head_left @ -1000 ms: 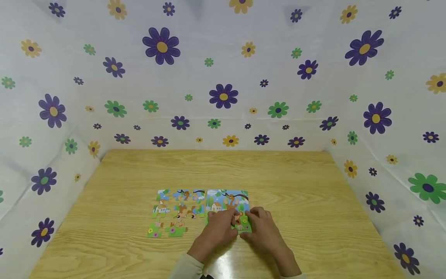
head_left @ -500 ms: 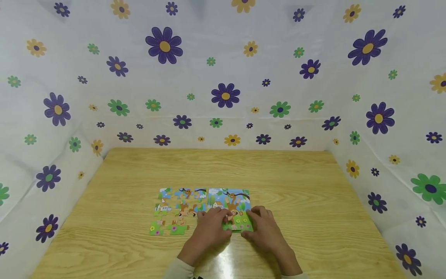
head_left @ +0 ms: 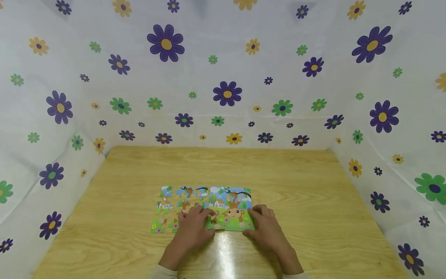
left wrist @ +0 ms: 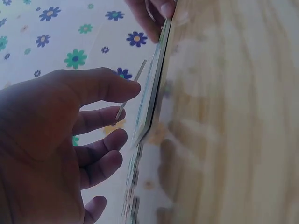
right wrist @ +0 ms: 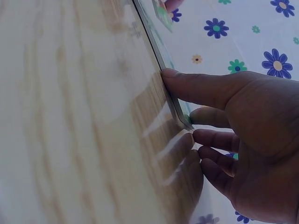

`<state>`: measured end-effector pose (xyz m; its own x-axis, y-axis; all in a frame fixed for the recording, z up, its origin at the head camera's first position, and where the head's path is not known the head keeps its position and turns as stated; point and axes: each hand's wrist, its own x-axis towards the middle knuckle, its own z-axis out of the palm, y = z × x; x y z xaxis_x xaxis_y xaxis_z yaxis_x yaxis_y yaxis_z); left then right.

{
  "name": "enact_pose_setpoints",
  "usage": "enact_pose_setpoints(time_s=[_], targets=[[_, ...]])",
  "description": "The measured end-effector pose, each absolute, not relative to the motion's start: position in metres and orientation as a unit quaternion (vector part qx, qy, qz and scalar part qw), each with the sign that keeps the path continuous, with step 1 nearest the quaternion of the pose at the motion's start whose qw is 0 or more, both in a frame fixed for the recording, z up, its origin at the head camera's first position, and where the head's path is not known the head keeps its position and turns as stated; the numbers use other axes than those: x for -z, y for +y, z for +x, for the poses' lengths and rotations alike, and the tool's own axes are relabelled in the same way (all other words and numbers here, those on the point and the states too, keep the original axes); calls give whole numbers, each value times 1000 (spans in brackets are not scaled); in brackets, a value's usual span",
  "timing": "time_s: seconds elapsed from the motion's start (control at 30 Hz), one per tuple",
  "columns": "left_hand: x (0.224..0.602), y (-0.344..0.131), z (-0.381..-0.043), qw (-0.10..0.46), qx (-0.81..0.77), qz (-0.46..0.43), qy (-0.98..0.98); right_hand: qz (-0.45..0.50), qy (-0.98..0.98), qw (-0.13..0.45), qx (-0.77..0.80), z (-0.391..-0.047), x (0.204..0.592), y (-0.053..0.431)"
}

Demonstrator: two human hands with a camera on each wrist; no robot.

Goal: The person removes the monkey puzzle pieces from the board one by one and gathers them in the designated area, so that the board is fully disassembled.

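A picture board [head_left: 230,198] with a monkey, a house and a branch lies flat on the table. My left hand [head_left: 191,231] is over its near left corner, pinching a thin puzzle piece [left wrist: 140,70] between thumb and index finger. In the left wrist view that piece is tilted and held apart from the board. My right hand [head_left: 266,228] holds the board's near right corner, with the thumb [right wrist: 187,86] at the front edge and the fingers at the right side. Left of the board lie several loose puzzle pieces [head_left: 165,205], partly covered by my left hand.
The wooden table [head_left: 296,174] is bounded by a white sheet [head_left: 195,77] printed with flowers at the back and both sides. The tabletop is glossy and mirrors the hands in both wrist views.
My left hand has moved left from the board's middle toward the loose pieces, carrying the piece and uncovering the monkey's face. My right hand stays at the board's right corner.
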<state>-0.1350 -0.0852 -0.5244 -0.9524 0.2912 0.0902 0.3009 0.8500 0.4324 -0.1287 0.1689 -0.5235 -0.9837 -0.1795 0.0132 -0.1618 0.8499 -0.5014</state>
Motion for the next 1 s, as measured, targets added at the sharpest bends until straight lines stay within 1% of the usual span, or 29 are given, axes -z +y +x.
enact_pose_setpoints(time_s=[0.2,0.4,0.8,1.0], targets=[[519,-109,-130,7,235,-118,-965,-94,960,18,264,-128,522,169],[520,-122,-126,6,236,-103,-966,-84,962,20,260,-128,521,172],[521,-126,-124,1,226,-112,-968,-73,961,28,267,-125,520,176],[518,-125,-127,-16,226,-103,-969,-72,960,30,270,-126,522,176]])
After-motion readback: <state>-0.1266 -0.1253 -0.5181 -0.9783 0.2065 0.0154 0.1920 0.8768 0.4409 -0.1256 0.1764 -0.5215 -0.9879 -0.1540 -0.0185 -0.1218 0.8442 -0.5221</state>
